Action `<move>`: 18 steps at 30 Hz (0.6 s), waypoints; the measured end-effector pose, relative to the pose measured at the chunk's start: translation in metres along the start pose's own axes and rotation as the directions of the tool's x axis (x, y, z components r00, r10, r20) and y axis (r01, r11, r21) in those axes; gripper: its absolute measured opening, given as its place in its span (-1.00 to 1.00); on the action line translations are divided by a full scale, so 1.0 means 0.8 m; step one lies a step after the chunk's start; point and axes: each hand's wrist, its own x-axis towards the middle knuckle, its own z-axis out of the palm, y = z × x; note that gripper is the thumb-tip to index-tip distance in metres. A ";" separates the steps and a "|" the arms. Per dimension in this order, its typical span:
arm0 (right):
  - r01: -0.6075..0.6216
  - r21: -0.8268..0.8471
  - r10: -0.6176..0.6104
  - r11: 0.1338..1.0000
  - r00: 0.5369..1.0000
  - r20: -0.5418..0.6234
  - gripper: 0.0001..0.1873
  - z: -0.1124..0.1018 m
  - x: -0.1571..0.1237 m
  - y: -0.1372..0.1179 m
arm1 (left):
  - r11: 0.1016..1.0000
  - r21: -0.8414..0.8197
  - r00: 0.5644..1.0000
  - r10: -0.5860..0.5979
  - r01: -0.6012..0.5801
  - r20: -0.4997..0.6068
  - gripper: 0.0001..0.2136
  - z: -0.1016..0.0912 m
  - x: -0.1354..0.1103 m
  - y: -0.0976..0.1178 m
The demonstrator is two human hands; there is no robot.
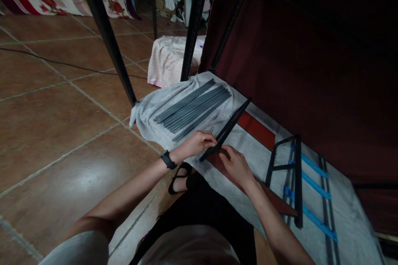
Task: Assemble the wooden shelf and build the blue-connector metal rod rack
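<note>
My left hand (201, 142) is closed in a pinch against the left side of a black metal frame (233, 123) near its lower end. What its fingertips hold is too small to make out. On the other side, my right hand (236, 165) grips the lower part of this upright frame between thumb and fingers. A narrow reddish-brown board (278, 198) runs from below my right hand to a second black frame (298, 182), standing at the right. Another reddish-brown board (256, 129) lies behind, between the two frames.
Several grey rods (194, 107) lie side by side on a light cloth (144, 112) over the work surface. At right are dark rails with blue strips (317, 176). Black posts (107, 33) rise at the far left end; a dark red curtain (295, 58) hangs behind.
</note>
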 end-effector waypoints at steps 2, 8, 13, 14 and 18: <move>-0.016 -0.009 0.016 1.000 1.000 0.005 -0.75 0.000 -0.001 -0.002 | 0.999 -0.021 0.999 -0.038 0.038 -0.004 -0.91 0.001 0.001 0.001; -0.065 0.028 0.066 0.997 0.998 -0.009 -0.48 -0.005 -0.003 -0.014 | 0.988 -0.095 0.993 -0.120 0.118 -0.017 -0.92 0.006 0.003 0.006; 0.012 -0.060 -0.006 0.998 0.995 0.100 -0.40 -0.013 -0.002 -0.022 | 0.994 -0.029 0.993 -0.104 0.103 -0.063 -0.89 0.009 -0.001 0.011; 0.011 -0.074 -0.003 0.997 0.994 0.110 -0.41 -0.014 -0.002 -0.023 | 0.995 -0.019 0.993 -0.100 0.099 -0.070 -0.89 0.010 -0.002 0.011; 0.001 -0.125 0.016 0.992 0.991 0.136 -0.44 -0.017 0.000 -0.029 | 0.984 -0.124 0.986 -0.138 0.125 -0.098 -0.91 0.019 -0.004 0.002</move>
